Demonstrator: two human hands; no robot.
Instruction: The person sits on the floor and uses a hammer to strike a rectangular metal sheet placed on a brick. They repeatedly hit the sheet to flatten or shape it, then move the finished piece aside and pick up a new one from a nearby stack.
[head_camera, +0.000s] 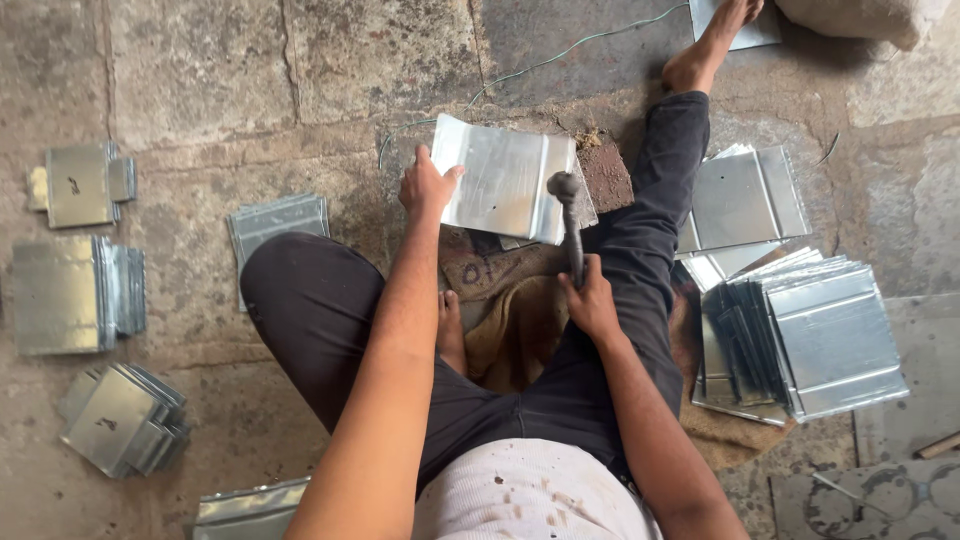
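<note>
The left hand (428, 186) pinches the shiny folded metal sheet (505, 185), so the dark hammer (567, 215) gripped by the right hand (590, 300) could hit its near thumb.

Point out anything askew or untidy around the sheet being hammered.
The stack of metal sheets by the right hand is fanned out and slipping, not squared. A thin green wire trails loose across the stone floor. The rest looks orderly.
</note>
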